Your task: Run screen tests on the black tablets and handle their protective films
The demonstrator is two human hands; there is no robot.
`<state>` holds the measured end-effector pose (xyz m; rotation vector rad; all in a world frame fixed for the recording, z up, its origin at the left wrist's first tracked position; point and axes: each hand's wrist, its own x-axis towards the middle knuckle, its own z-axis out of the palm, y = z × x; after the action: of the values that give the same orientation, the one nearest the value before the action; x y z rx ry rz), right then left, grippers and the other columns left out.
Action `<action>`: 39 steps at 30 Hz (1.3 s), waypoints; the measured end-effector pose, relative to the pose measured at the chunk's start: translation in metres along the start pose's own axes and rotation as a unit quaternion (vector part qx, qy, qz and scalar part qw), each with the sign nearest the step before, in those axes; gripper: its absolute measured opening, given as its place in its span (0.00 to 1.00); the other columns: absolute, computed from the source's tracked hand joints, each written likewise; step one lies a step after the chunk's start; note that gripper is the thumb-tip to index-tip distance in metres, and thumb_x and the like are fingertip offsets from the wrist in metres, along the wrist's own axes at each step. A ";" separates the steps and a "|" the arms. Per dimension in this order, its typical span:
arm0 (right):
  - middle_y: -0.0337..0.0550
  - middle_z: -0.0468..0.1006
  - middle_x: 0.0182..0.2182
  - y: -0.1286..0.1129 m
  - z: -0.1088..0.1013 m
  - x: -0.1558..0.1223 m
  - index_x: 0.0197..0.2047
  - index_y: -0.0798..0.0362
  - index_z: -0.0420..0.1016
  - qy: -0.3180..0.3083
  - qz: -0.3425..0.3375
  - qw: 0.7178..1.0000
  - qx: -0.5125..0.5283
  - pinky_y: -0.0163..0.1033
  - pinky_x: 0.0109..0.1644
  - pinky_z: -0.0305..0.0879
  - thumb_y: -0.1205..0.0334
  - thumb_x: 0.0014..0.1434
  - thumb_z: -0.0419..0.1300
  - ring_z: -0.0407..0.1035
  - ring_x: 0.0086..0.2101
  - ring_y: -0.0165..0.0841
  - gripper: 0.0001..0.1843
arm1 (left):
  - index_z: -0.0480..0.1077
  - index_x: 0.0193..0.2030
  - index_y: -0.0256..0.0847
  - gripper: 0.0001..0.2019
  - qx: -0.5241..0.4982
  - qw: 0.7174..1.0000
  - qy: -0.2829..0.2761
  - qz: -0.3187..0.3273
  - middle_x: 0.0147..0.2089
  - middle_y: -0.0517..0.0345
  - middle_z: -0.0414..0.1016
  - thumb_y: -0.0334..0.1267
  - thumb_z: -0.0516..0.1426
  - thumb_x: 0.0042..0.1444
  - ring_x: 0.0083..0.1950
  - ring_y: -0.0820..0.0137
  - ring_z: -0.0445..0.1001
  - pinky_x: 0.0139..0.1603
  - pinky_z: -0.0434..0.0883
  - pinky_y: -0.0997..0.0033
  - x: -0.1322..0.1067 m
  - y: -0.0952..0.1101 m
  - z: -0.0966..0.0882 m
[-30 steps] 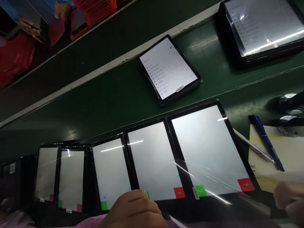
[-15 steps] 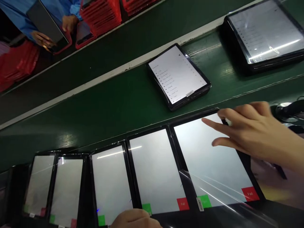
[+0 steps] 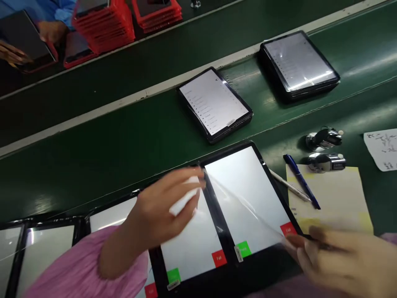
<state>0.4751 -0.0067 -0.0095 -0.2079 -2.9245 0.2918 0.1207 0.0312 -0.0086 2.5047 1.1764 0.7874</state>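
Note:
A row of lit tablets lies on the green bench, and the rightmost tablet (image 3: 248, 194) shows a white screen with green and red squares. Across it stretches a clear film (image 3: 248, 207), slanting from upper left to lower right. My left hand (image 3: 164, 207) is over the neighbouring tablet (image 3: 192, 244), fingertips pinched at the film's upper-left end. At the tablet's lower right corner, my right hand (image 3: 344, 256) is blurred, its thumb and fingers closed on the film's other end.
Two stacks of tablets, one nearer (image 3: 217, 103) and one farther right (image 3: 300, 62), sit on the green belt. To the right are a blue pen (image 3: 300, 182), a yellow-edged paper (image 3: 335, 198) and metal stamp-like tools (image 3: 325, 161). Across, another person's hand (image 3: 52, 31) is beside red trays (image 3: 105, 29).
My left hand has risen from the bottom edge to the film's upper-left end. My right hand has dropped from the tablet's top to its lower right corner. The view has shifted right.

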 end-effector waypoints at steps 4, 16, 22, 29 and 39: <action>0.39 0.74 0.26 0.050 0.010 0.022 0.35 0.51 0.83 0.116 0.090 0.989 0.016 0.43 0.31 0.66 0.68 0.77 0.52 0.64 0.27 0.33 0.22 | 0.70 0.50 0.41 0.08 0.078 0.991 0.090 -0.055 0.45 0.56 0.79 0.30 0.62 0.67 0.49 0.66 0.81 0.58 0.79 0.58 -0.005 0.031 0.023; 0.42 0.81 0.34 0.181 0.047 0.074 0.37 0.51 0.72 0.174 0.413 0.833 0.326 0.44 0.46 0.74 0.67 0.64 0.65 0.74 0.36 0.36 0.05 | 0.67 0.27 0.41 0.18 0.202 0.979 -0.002 0.006 0.26 0.63 0.68 0.38 0.61 0.70 0.31 0.68 0.67 0.47 0.60 0.59 -0.083 0.116 0.093; 0.44 0.81 0.34 0.183 0.051 0.072 0.32 0.51 0.71 0.196 0.435 0.813 0.335 0.49 0.51 0.75 0.69 0.60 0.70 0.75 0.37 0.38 0.11 | 0.68 0.26 0.42 0.19 0.219 0.975 -0.019 -0.014 0.26 0.62 0.71 0.44 0.66 0.66 0.32 0.67 0.68 0.45 0.60 0.58 -0.082 0.105 0.089; 0.44 0.79 0.37 0.171 0.052 0.065 0.35 0.50 0.68 0.306 0.437 0.787 0.310 0.49 0.54 0.76 0.64 0.64 0.69 0.75 0.40 0.38 0.12 | 0.81 0.51 0.44 0.15 0.150 0.936 -0.049 -0.315 0.52 0.48 0.84 0.50 0.60 0.67 0.54 0.53 0.78 0.55 0.70 0.54 -0.009 -0.002 0.027; 0.44 0.82 0.39 0.098 0.038 0.039 0.39 0.47 0.68 0.377 0.415 0.781 0.275 0.55 0.58 0.76 0.61 0.65 0.65 0.79 0.43 0.43 0.08 | 0.86 0.43 0.44 0.10 0.103 0.944 -0.077 -0.305 0.46 0.53 0.88 0.39 0.61 0.61 0.51 0.55 0.82 0.73 0.65 0.46 0.020 -0.028 0.036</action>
<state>0.4411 0.0873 -0.0598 -1.1864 -1.6953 0.9052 0.1341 0.0646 -0.0434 2.0833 1.9059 0.3092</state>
